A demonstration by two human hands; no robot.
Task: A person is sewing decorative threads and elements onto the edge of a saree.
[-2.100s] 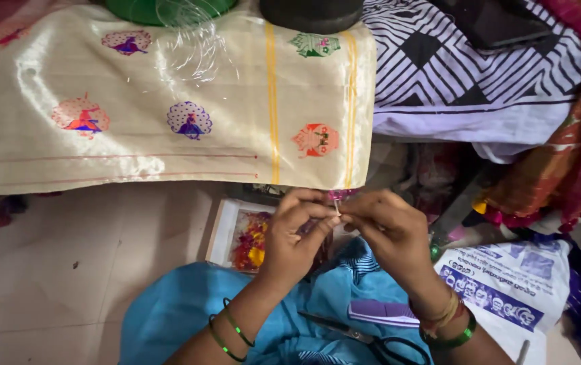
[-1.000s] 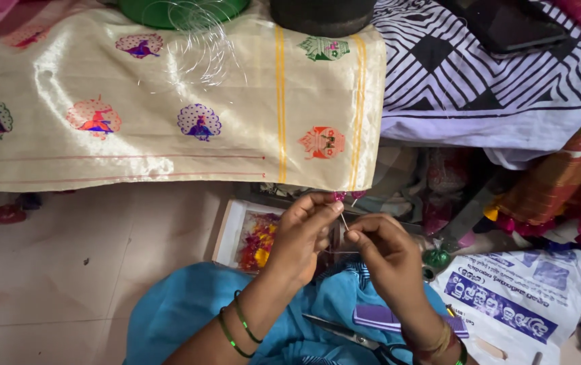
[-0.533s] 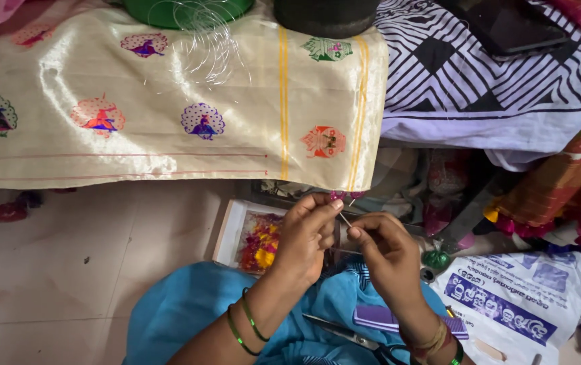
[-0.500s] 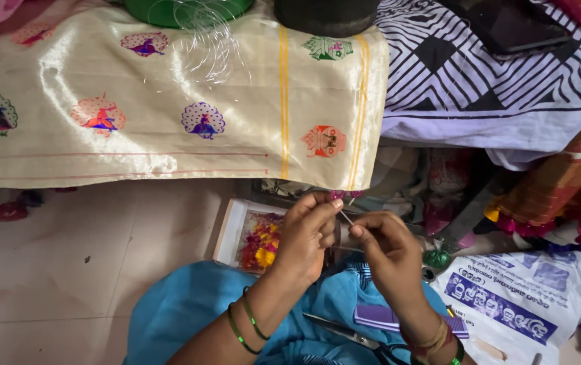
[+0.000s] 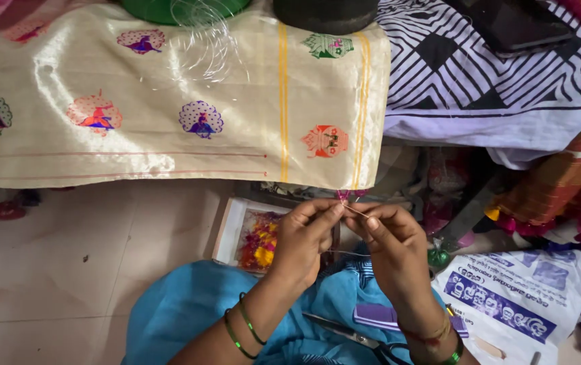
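Observation:
My left hand (image 5: 304,240) and my right hand (image 5: 388,247) meet just below the hanging edge of a cream silk cloth (image 5: 169,101) woven with coloured peacock motifs. Both pinch a thin thread (image 5: 353,209) stretched between their fingertips, right under a small pink tassel (image 5: 346,195) at the cloth's lower right corner. Green bangles circle both wrists. Whether a needle is in the fingers I cannot tell.
An open white box of coloured threads (image 5: 253,236) lies on the tiled floor (image 5: 67,270). Scissors (image 5: 361,338) and a purple comb (image 5: 385,316) rest on my blue lap. A printed bag (image 5: 507,297) lies right; black-and-white cloth (image 5: 493,74) is piled behind.
The view has shifted slightly, so the cloth sits further right. My hands stay together at the tassel, fingers working the thread with small movements.

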